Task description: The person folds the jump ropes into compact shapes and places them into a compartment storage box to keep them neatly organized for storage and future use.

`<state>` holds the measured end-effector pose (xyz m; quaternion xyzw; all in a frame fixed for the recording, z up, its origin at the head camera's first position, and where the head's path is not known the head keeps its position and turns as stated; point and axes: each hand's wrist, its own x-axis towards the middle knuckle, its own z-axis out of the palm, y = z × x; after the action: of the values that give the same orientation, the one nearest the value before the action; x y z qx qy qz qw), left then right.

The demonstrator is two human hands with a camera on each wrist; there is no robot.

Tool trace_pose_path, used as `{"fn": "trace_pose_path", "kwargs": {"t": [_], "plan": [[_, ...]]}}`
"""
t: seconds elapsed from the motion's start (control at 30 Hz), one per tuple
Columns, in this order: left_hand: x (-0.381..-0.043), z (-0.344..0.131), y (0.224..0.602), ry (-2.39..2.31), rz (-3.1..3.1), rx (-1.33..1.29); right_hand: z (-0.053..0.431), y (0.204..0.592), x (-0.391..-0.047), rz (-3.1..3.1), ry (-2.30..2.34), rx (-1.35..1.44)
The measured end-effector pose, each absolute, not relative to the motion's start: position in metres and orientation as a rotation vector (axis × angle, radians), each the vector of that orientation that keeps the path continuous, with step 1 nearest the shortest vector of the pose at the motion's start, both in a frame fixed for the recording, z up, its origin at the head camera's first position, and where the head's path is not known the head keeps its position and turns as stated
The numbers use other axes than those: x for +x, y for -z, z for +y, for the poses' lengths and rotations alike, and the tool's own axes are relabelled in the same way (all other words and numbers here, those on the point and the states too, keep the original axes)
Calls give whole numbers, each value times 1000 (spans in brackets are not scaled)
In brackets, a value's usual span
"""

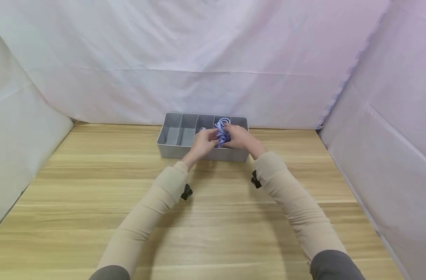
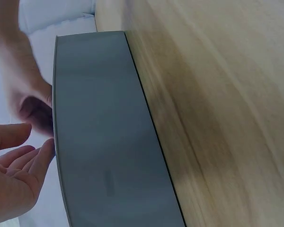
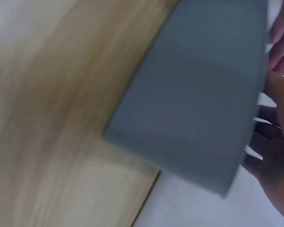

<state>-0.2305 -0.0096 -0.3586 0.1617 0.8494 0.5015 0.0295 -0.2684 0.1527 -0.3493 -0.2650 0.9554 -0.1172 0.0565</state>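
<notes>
A grey divided storage box (image 1: 177, 151) stands at the back of the table. A bundle of blue-purple rope (image 1: 221, 132) sits in its fourth compartment from the left, the top loops showing near the back rim. My right hand (image 1: 239, 137) reaches over the front rim and holds the bundle from its right side, fingers curled about it. At the bundle's left edge is my left hand (image 1: 203, 144), its fingertips close to the rope. In the left wrist view the left hand (image 2: 19, 182) has its thumb apart from loosely extended fingers. The right fingertips are hidden behind the box wall in the right wrist view.
A bit of purple (image 1: 202, 128) shows in the third compartment, mostly behind the left hand. Wooden tabletop (image 1: 213, 233) lies in front of the box. White cloth (image 1: 198, 93) hangs right behind it, with more at both sides.
</notes>
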Motion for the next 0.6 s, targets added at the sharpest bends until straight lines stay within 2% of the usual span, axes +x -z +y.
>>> {"fn": "trace_pose_path", "kwargs": {"t": [0.17, 0.6], "plan": [[-227, -16, 364, -1479, 2768, 579, 156, 356, -263, 2936, 340, -793], [-211, -51, 368, -938, 3096, 744, 153, 361, -239, 3061, 439, -825]]}}
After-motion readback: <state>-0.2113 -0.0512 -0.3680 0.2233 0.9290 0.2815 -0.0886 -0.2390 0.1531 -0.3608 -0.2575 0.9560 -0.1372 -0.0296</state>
